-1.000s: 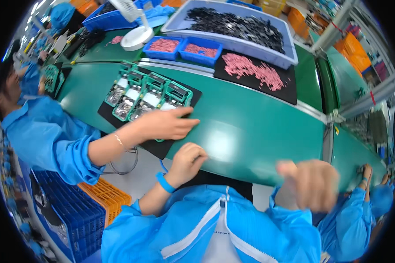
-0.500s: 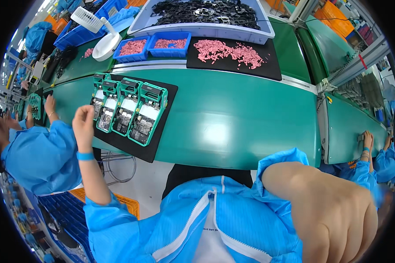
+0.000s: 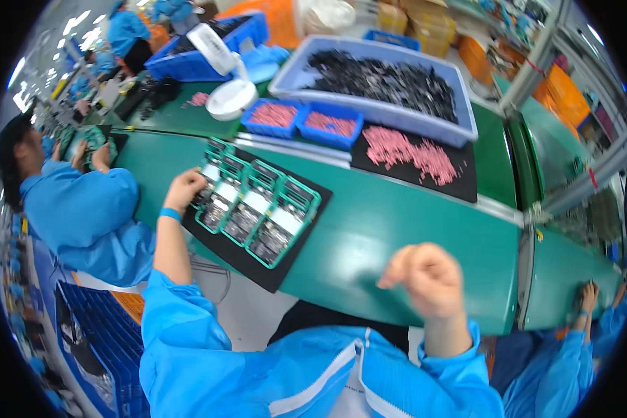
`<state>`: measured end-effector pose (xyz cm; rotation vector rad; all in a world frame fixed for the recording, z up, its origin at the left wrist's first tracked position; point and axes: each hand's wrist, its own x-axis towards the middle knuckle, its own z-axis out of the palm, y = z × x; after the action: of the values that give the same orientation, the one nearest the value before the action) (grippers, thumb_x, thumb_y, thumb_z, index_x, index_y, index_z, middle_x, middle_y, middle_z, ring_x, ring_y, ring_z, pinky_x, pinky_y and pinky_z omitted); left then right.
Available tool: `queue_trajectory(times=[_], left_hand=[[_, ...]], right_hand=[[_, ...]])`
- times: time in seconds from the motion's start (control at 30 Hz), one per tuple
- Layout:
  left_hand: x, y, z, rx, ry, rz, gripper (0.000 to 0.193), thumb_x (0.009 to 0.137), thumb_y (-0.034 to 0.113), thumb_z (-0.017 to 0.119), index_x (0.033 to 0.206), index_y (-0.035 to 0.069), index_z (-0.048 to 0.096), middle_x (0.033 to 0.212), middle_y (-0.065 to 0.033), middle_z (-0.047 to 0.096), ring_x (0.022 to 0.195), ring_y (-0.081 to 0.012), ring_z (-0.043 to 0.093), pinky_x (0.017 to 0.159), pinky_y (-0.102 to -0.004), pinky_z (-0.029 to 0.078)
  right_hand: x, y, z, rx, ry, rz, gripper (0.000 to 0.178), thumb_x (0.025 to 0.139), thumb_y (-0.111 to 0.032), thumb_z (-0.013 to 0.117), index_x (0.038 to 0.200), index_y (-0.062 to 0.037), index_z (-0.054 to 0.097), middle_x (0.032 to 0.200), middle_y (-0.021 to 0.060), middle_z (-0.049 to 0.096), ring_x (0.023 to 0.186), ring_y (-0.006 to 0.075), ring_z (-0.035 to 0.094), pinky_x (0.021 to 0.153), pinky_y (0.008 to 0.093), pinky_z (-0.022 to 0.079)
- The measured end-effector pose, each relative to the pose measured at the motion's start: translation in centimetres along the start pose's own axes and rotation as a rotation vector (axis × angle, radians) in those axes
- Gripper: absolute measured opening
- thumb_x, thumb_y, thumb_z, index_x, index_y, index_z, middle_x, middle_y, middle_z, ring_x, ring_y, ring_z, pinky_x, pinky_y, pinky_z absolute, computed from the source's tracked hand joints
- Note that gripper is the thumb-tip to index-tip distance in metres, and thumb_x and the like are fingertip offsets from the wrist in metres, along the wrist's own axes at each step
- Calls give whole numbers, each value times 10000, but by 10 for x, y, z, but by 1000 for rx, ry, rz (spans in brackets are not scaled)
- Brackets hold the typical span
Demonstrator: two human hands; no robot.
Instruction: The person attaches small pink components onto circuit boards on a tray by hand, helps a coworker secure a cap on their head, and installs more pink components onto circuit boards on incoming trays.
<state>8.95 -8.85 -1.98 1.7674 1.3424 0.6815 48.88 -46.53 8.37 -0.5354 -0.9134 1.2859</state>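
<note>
A row of several green-framed holders (image 3: 258,209) with dark and white parts lies on a black mat (image 3: 265,275) on the green conveyor belt (image 3: 397,230). My left hand (image 3: 186,189) is stretched out to the row's left end, its fingers curled over the edge of the leftmost holder. My right hand (image 3: 425,279) hovers blurred above the belt's near edge, to the right of the mat. Its fingers are curled closed and nothing shows in it.
Behind the belt lie loose pink parts on a black mat (image 3: 411,150), two small blue bins of pink parts (image 3: 303,122), a large bin of black parts (image 3: 383,76) and a white round device (image 3: 231,97). A co-worker in blue (image 3: 83,209) sits at my left. Blue crates (image 3: 97,334) stand below.
My left hand came down from the mat's left side onto the leftmost holder. My right hand dropped from close to the camera to above the belt's near edge.
</note>
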Motion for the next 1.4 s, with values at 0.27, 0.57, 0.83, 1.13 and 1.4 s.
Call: queue_trajectory(times=[0.27,0.57,0.83,1.13,1.4], left_hand=[[-76,34,14,-295,-66,-149,85,865,118,682,818,51,660,780,5,631,725,-92,561,669,-257,459],[-251,64,49,-611,-74,-373,40,878,99,660,883,60,667,804,41,636,720,-50,536,660,-209,414],[-283,128,30,-723,-563,-486,142,908,109,660,992,-3,639,902,-25,645,823,-78,583,729,-219,476],[-274,103,40,-614,-872,-423,174,893,151,686,977,-1,672,850,-10,674,761,-48,601,681,-204,490],[-257,91,9,-556,-1047,-338,107,908,73,649,965,-17,654,936,-58,684,858,-89,628,762,-235,522]], right_hand=[[-3,99,-18,-166,316,460,192,931,-204,645,998,-28,610,1304,144,523,1175,221,521,980,371,449],[5,55,-81,-716,428,340,130,965,-161,563,929,-36,557,1138,112,603,959,136,525,856,270,422],[52,12,-70,-1221,506,219,242,926,-227,585,916,13,618,893,113,656,860,201,615,787,326,482],[112,25,-43,-1633,376,77,91,870,-110,585,876,-20,579,894,157,618,894,342,602,779,397,483],[128,43,-6,-1921,313,54,43,797,-60,607,781,-20,606,856,148,611,889,346,596,780,431,493]])
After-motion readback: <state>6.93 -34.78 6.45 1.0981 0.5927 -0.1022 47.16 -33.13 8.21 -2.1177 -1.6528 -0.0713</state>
